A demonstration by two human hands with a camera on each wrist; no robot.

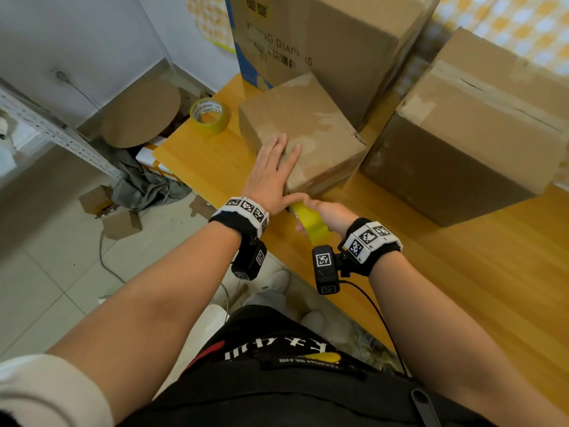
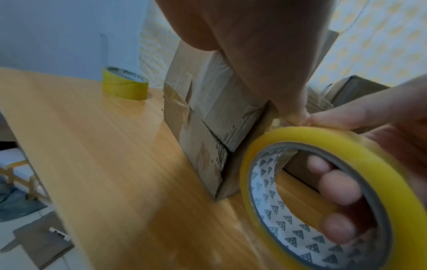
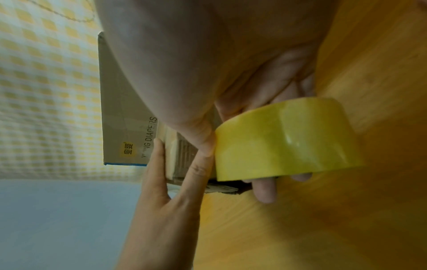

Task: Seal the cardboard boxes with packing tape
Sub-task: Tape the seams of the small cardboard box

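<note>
Tape work is under way on the small cardboard box (image 1: 303,135), which sits on the wooden table (image 1: 462,288) near its front edge, between a printed diaper carton (image 1: 323,35) behind and a larger plain box (image 1: 468,127) to the right. The left hand (image 1: 274,174) lies flat on the box top, fingers straight and spread, thumb reaching down the near face. The right hand (image 1: 331,214) grips the yellow tape roll (image 1: 311,223) just beside that face, three fingers (image 2: 339,186) hooked through the core and the thumb over the rim. The box looks light and somewhat soft: its walls are creased and layered with old tape, so it would likely slide or dent unless pinned from above, as the flat palm does. The roll is stiff with a slick outer band; gripping through the core seems the surest hold. A second, thinner tape roll (image 1: 210,117) stands at the table's far left corner, well apart
</note>
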